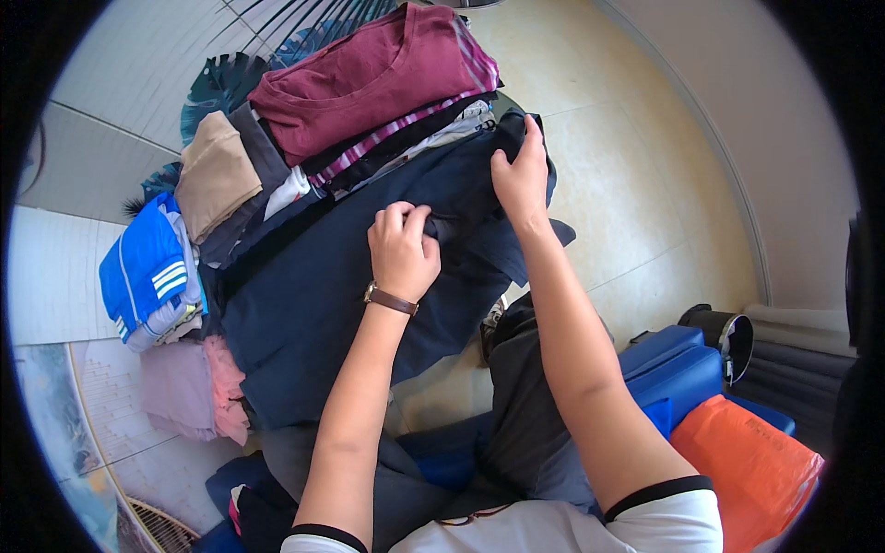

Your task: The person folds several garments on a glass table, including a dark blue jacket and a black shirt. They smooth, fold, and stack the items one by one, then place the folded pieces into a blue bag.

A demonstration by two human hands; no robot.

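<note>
Both hands are on one navy garment (313, 304), which lies spread at a slant across the middle of the view, just beside the piled clothes. Left hand (403, 251), with a brown-strapped watch (393, 300) at its wrist, has its fingers curled in and pinches a fold of the fabric near the garment's middle. Right hand (523, 180) grips the far right end, its thumb on the near side and the fingers partly hidden by the cloth.

Beyond the navy garment, a folded maroon top (355, 88) rests on a pink-and-white striped garment (387, 134). To the left of these sit a folded beige garment (217, 175) and, partly under it, a dark grey one (259, 147). Further left is a bright blue garment (143, 263) with white stripes, and nearer the person are a folded lilac piece (180, 387) and a pink one (228, 392), side by side and touching.

On the right, an orange bag (747, 465) lies against a blue padded seat (678, 369); a black bin (724, 336) stands near it on the pale floor (636, 175).
</note>
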